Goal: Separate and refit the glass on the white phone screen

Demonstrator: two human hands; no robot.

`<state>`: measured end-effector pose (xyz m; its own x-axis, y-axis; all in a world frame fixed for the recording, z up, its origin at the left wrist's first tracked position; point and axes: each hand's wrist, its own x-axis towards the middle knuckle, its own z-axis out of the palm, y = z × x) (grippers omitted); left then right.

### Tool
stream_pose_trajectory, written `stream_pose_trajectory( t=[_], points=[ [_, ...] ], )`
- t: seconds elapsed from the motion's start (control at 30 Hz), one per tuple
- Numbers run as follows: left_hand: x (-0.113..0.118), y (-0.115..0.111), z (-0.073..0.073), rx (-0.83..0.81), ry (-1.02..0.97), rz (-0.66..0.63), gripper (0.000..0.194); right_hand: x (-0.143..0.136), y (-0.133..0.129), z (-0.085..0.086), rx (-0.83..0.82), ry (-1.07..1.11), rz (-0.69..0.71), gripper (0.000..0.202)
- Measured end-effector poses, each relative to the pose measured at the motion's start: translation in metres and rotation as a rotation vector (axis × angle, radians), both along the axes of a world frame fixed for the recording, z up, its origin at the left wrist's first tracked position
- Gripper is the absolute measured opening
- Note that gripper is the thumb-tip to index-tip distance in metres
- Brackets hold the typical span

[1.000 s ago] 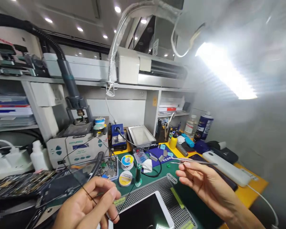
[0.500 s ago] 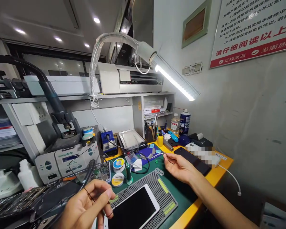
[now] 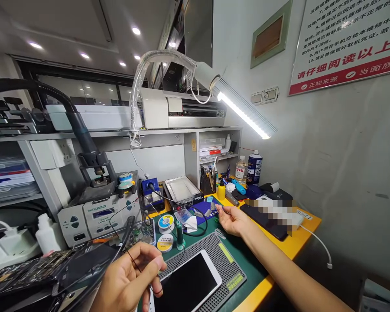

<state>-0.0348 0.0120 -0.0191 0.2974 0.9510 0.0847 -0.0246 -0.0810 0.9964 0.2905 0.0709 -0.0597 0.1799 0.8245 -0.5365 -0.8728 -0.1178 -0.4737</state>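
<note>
My left hand (image 3: pixel 133 277) is closed with its fingers curled at the lower left edge of the phone, and a thin black wire (image 3: pixel 134 263) runs through it. Under and beside it, the white-framed phone (image 3: pixel 188 284) lies screen up on a grey perforated mat (image 3: pixel 211 249). Farther back, my right hand (image 3: pixel 232 220) pinches thumb and fingers together over the edge of a blue mat (image 3: pixel 199 220). What is in that pinch is too small to make out. Small grey metal pieces (image 3: pixel 208 212) and a light blue tab (image 3: pixel 209 199) lie by its fingertips.
Solder spools (image 3: pixel 166 223) and a green syringe (image 3: pixel 180 238) stand behind the phone. A soldering station (image 3: pixel 99 216) and circuit boards (image 3: pixel 22 273) fill the left. A dark phone (image 3: pixel 263 221) lies at right. A lit lamp (image 3: pixel 243 115) hangs above the bench.
The view has shifted slightly. My right hand has moved a little left, closer to the metal pieces, and the blue-tipped piece at its fingertips no longer shows. My left hand keeps its curled pose.
</note>
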Motion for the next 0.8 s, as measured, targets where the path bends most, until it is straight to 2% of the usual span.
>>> stream_pose_trajectory(
  t=[0.1, 0.3, 0.4, 0.47, 0.5, 0.6, 0.7, 0.8],
  points=[
    [0.002, -0.003, 0.001, 0.028, -0.041, 0.047, 0.042, -0.003, -0.009, 0.005, -0.014, -0.035, -0.036, 0.031],
    [-0.007, 0.002, 0.01, 0.02, -0.012, 0.027, 0.04, -0.006, -0.041, 0.012, -0.026, -0.179, 0.001, 0.025],
    [-0.011, 0.002, 0.014, 0.041, -0.035, 0.063, 0.037, -0.008, -0.065, 0.02, 0.029, -0.307, 0.048, 0.014],
    [-0.011, 0.002, 0.014, 0.054, -0.032, 0.036, 0.034, -0.012, -0.081, 0.026, 0.115, -0.422, 0.078, 0.009],
    [-0.011, 0.001, 0.014, 0.056, -0.021, -0.007, 0.033, -0.015, -0.089, 0.029, 0.164, -0.481, 0.104, 0.01],
    [-0.009, 0.0, 0.012, 0.051, 0.026, -0.165, 0.033, -0.025, -0.105, 0.032, 0.29, -0.628, 0.245, 0.03],
    [-0.006, -0.004, 0.013, 0.045, 0.088, -0.221, 0.033, -0.04, -0.11, 0.032, 0.438, -0.934, 0.442, 0.041],
    [-0.001, -0.011, 0.018, 0.016, 0.142, -0.266, 0.027, -0.063, -0.111, 0.04, 0.535, -1.097, 0.526, 0.044]
  ],
)
